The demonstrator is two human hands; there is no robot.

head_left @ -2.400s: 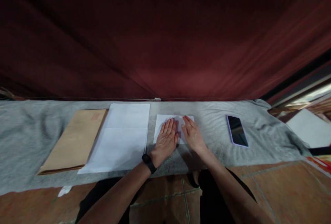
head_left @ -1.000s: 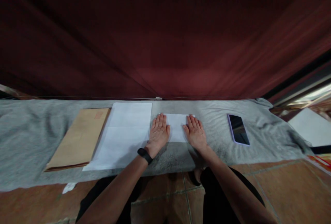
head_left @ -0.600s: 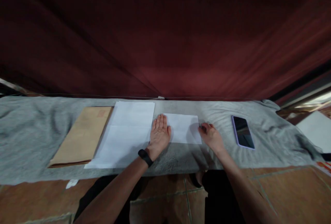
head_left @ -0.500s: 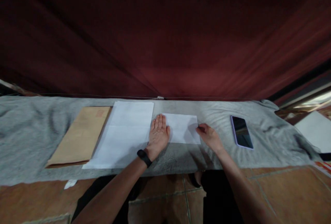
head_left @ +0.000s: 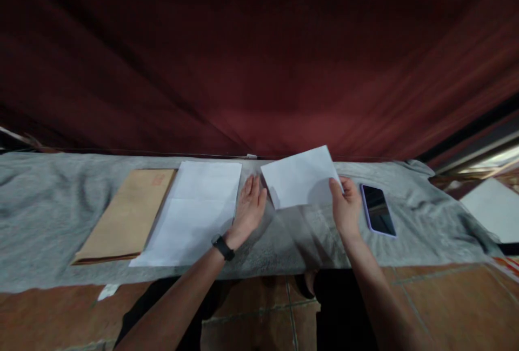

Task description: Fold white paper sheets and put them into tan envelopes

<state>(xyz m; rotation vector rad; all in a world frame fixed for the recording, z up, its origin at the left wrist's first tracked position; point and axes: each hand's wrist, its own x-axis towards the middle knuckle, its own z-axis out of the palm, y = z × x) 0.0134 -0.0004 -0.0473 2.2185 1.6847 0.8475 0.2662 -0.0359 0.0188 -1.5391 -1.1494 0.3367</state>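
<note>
My right hand point(head_left: 346, 206) pinches the right edge of a small folded white paper point(head_left: 299, 177) and holds it tilted up above the grey cloth point(head_left: 48, 210). My left hand point(head_left: 248, 207) is open, fingers stretched flat, just left of that paper's lower corner, resting near the cloth. A black band sits on the left wrist. A larger white sheet point(head_left: 194, 209) lies flat directly left of my left hand.
A brown envelope point(head_left: 127, 213) lies left of the white sheet. A phone point(head_left: 377, 210) lies face up just right of my right hand. A dark red curtain hangs behind the cloth. More white paper point(head_left: 492, 207) lies at the far right, tiled floor in front.
Both hands were pressing the small paper flat. The right hand slid to its right edge, gripped it and lifted it off the cloth; the left hand stayed beside it.
</note>
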